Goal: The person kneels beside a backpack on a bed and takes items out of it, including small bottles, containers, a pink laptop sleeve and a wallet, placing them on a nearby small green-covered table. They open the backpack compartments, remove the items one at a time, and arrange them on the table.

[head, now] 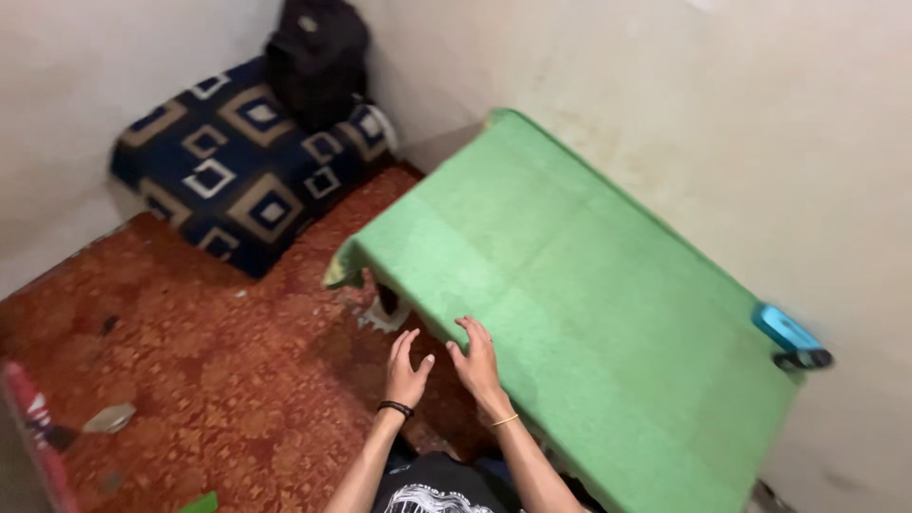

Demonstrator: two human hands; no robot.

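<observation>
Item: low surface [608,313] w/ green cloth cover, set against the pale wall along its far long edge.

Hands: both empty, fingers spread, nothing gripped. Right hand [478,366] rests on the near long edge of the surface, fingertips on the green cloth; thin gold-coloured bangle at the wrist. Left hand [407,370] is just beside it, off the edge, over the floor – whether it touches the cloth cannot be told; black band at the wrist. The two hands are close together but not touching.

On surface: blue flat object [785,331] at the far right corner, next to the wall, w/ a small black ring-shaped piece [803,360] just beside it at the edge. Cloth hangs over the left corner, a bit rumpled.

Floor: red-brown patterned carpet [190,380]. Crumpled whitish scrap [385,313] under the left corner of the surface. Small grey scrap [109,418] lower left.

Room corner: dark blue cushion [237,166] w/ tan and white squares – black bag [316,57] standing on it against the wall.
</observation>
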